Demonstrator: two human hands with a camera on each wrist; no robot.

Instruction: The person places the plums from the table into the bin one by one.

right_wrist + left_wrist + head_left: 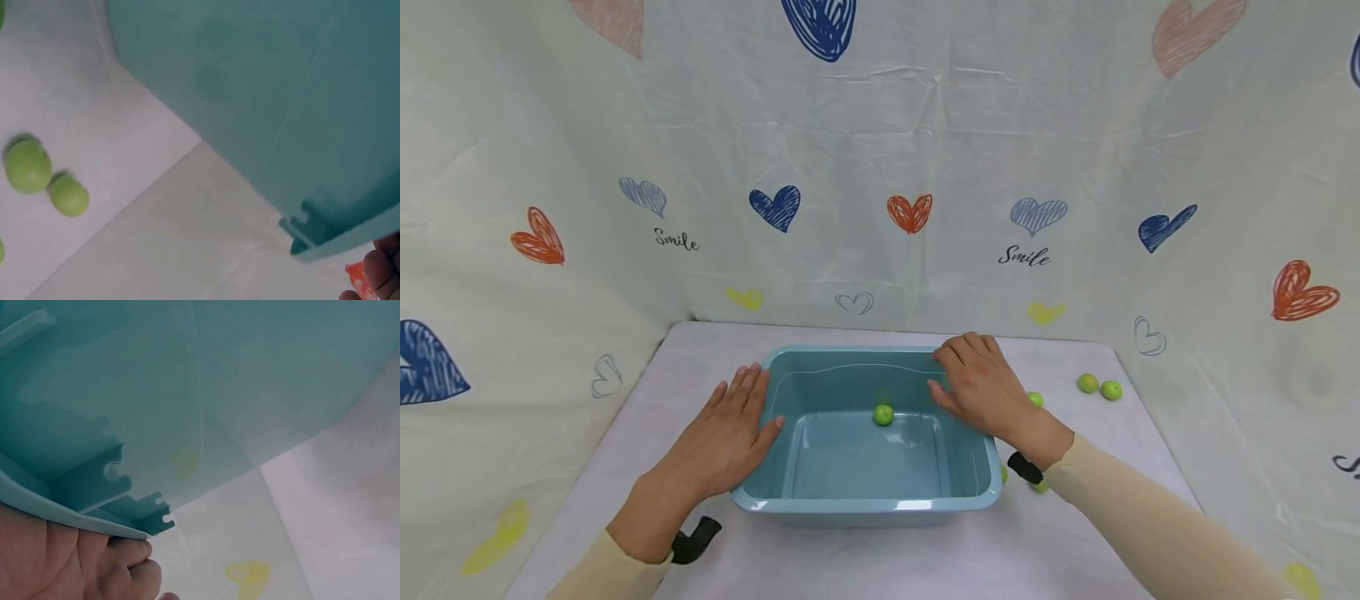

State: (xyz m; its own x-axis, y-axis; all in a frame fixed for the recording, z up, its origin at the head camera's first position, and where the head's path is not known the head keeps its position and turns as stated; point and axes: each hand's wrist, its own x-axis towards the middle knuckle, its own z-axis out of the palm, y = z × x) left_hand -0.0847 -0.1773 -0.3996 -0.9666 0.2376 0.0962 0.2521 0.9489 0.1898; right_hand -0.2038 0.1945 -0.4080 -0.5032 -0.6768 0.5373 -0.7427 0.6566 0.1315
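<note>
A light blue plastic basin (868,506) stands on the table with one small round green fruit (883,414) inside. My left hand (726,429) lies with straight fingers on its left rim, the thumb reaching over the inside. At the back right corner my right hand (981,383) holds the rim with bent fingers, its thumb over the inside. From below, the left wrist view shows the basin's outer wall (262,381) and the left hand's fingers (62,562) against the rim. In the right wrist view only a few right fingertips (381,269) show beside the rim.
Several more round green fruits lie right of the basin: a pair (1099,386) farther out, others partly hidden by the right arm. The white-covered table (1150,450) is enclosed at the back and sides by a heart-printed curtain (955,275). Black straps (1025,467) show at both wrists.
</note>
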